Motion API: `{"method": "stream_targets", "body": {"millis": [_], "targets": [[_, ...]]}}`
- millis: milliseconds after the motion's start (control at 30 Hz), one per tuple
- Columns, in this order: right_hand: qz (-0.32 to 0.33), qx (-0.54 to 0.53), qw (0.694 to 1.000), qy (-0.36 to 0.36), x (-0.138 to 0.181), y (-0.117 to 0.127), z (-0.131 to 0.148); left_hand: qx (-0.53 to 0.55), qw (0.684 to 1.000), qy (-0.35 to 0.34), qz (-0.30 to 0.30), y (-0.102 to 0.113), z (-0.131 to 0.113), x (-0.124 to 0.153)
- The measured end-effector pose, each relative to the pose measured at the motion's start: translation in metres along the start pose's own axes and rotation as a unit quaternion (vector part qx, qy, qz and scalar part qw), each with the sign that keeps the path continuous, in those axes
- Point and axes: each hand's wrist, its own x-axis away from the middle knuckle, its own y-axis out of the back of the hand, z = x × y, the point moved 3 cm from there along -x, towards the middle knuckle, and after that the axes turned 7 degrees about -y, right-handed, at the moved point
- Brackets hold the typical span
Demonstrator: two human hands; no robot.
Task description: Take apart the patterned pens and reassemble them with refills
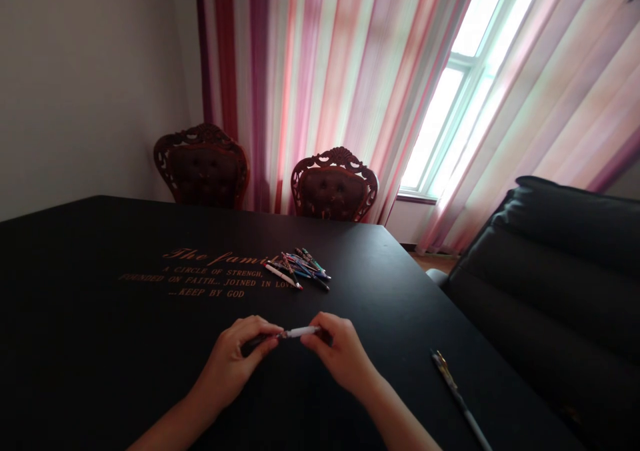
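Note:
Both hands meet over the near part of the black table (125,364), with a pen (301,331) stretched between them. My left hand (239,347) is closed in a pinch around the pen's dark end. The fingers of my right hand (337,344) pinch its white end. A short white and patterned stretch shows between the fingertips; the rest is covered by the fingers. Beyond the hands lies a loose pile of pens (300,267) in several colours. Another pen (457,394), dark with a gold clip, rests apart to the right.
Gold lettering (205,284) is printed on the table's left half. Two carved chairs (203,164) stand at the far edge, before striped curtains (320,71). A dark recliner (555,284) is close to the table's right edge. A window (460,91) shows behind.

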Motion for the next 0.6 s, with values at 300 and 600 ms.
{"method": "stream_targets", "body": {"millis": [300,600], "targets": [[0.004,-0.007,1.0,0.018,0.0006,0.0027,0.0077,-0.006,1.0,-0.006,0.015,0.0007,-0.0051,-0.0012],[-0.006,0.026,0.999,0.024,0.0016,0.0004,0.0062,-0.008,1.0,-0.002,0.008,0.0008,-0.0053,-0.001]]}}
